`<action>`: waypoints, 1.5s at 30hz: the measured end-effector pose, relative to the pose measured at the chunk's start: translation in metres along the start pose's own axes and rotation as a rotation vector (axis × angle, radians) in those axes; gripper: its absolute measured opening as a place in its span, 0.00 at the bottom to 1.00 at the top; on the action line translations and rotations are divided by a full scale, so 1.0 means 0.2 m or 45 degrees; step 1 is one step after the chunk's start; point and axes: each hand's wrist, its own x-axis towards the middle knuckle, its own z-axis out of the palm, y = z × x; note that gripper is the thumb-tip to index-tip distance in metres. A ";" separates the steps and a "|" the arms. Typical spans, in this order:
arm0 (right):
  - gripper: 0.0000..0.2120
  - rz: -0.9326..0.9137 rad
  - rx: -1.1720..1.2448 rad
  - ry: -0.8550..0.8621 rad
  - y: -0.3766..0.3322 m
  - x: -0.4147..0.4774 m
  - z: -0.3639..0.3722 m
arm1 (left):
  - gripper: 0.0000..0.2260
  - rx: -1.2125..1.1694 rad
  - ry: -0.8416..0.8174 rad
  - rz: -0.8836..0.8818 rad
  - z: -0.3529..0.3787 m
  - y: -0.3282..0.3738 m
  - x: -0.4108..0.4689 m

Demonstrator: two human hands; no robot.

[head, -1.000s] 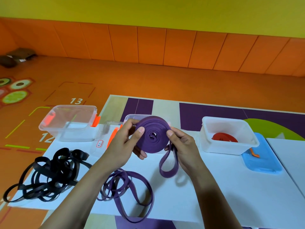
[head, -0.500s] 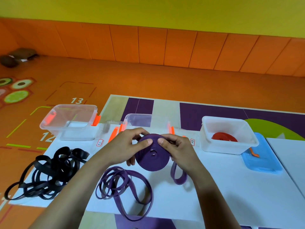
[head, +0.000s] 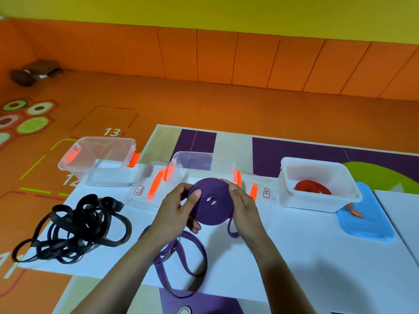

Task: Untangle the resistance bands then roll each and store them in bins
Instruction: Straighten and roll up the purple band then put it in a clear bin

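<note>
**Between my two hands: a purple roll, its bin straight ahead**

Between my hands is the purple roll [head: 210, 201], a flat disc tipped so that its face and small centre hole look up at me. My left hand [head: 174, 211] grasps its left edge, thumb laid across the face. My right hand [head: 244, 209] grasps the right edge, thumb on the upper rim. Neither hand is nearer, since the roll is centred between them.

A short tail [head: 232, 231] hangs loose from the roll's lower right, just beside my right palm, so I judge the winding is not quite finished. Straight beyond the roll, away from me, stands the middle clear bin [head: 192, 159], open at the top. Once the tail is tucked in, I expect the next move to be a short carry forward over its near wall.

My fingers behind the roll are hidden, and I cannot tell whether the roll touches the table [head: 306, 257]. The roll and my hands cover the bin's near wall and floor. My left forearm crosses the loose purple loops [head: 181, 264] on the table, so I cannot tell whether they join this roll or are a separate band. The black tangle [head: 77, 227] lies well to the left. A red roll [head: 311, 186] lies in the white bin [head: 313, 160] to the right.
</note>
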 end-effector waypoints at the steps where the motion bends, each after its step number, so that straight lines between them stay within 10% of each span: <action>1: 0.17 0.009 -0.001 0.043 0.03 0.00 0.02 | 0.10 -0.043 0.040 -0.031 0.02 -0.02 -0.01; 9: 0.03 -0.039 0.080 0.400 0.18 -0.04 0.07 | 0.11 -0.150 0.197 -0.190 0.18 -0.17 -0.03; 20: 0.22 0.293 -0.035 0.185 0.37 0.02 0.11 | 0.15 -0.213 0.258 -0.393 0.22 -0.36 0.07; 32: 0.21 0.331 -0.274 0.175 0.27 0.57 0.20 | 0.16 0.289 0.331 -0.188 0.04 -0.40 0.67; 45: 0.08 0.823 -0.556 -0.103 0.58 1.18 0.26 | 0.07 0.354 -0.274 -0.753 -0.01 -0.74 1.41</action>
